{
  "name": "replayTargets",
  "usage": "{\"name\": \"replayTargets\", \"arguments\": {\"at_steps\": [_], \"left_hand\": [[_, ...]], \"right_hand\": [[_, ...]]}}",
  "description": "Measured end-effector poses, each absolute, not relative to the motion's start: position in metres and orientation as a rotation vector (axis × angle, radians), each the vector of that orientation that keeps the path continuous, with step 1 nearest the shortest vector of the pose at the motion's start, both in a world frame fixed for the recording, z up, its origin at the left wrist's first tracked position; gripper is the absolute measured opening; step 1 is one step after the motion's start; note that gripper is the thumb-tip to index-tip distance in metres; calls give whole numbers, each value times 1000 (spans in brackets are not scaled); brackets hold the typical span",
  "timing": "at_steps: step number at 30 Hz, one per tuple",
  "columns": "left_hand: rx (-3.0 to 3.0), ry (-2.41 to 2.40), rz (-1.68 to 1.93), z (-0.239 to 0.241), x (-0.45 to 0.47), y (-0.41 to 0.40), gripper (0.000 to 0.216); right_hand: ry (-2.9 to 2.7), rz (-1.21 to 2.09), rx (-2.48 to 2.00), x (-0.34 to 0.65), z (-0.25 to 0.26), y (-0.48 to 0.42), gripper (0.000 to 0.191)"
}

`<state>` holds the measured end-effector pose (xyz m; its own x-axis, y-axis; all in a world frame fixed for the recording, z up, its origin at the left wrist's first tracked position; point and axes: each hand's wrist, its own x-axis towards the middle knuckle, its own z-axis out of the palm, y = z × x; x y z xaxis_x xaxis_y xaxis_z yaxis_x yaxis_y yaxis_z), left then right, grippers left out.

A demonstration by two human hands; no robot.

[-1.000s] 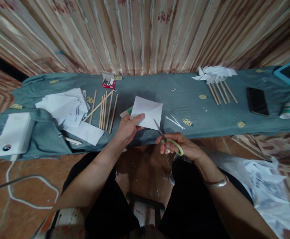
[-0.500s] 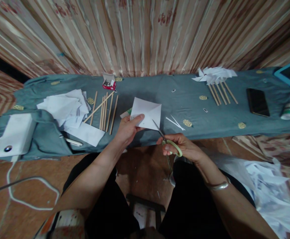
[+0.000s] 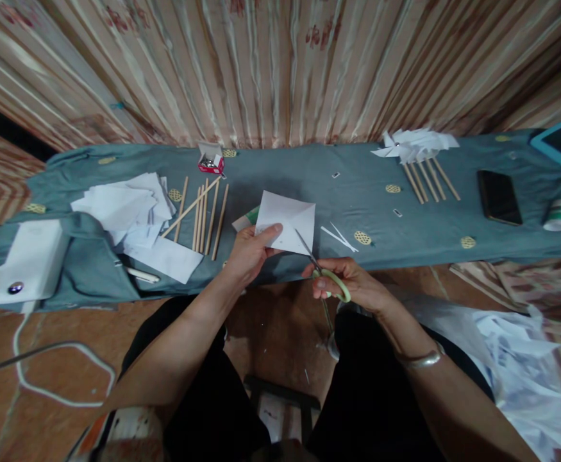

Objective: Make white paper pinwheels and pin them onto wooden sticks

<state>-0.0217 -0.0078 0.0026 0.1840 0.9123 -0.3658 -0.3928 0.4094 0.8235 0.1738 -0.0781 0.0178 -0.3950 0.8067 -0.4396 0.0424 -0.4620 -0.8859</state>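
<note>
No legible lettering, label, brand or number on the red box [image 3: 211, 163], the phone [image 3: 498, 196] or the roll [image 3: 558, 213]

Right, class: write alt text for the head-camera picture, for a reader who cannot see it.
A seated person's left hand holds a creased white paper square while the right hand sets green-handled scissors to its lower edge. Behind lie a grey-green cloth, wooden sticks, loose paper sheets and a phone.
</note>
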Motion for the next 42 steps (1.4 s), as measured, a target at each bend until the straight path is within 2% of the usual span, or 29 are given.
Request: {"name": "replayTargets", "arguments": {"at_steps": [19,28,42], "left_hand": [[665,979,1019,3,-22,-9,32],[653,1012,998,4,-21,-10,25],[654,1006,1011,5,-21,-11,31]], "right_hand": [[-1099,1914,-1272,171,6,-78,45],[-1086,1905,-1278,171,8,-79,46],[-1134,1865,-1260,171,5,-79,47]]}}
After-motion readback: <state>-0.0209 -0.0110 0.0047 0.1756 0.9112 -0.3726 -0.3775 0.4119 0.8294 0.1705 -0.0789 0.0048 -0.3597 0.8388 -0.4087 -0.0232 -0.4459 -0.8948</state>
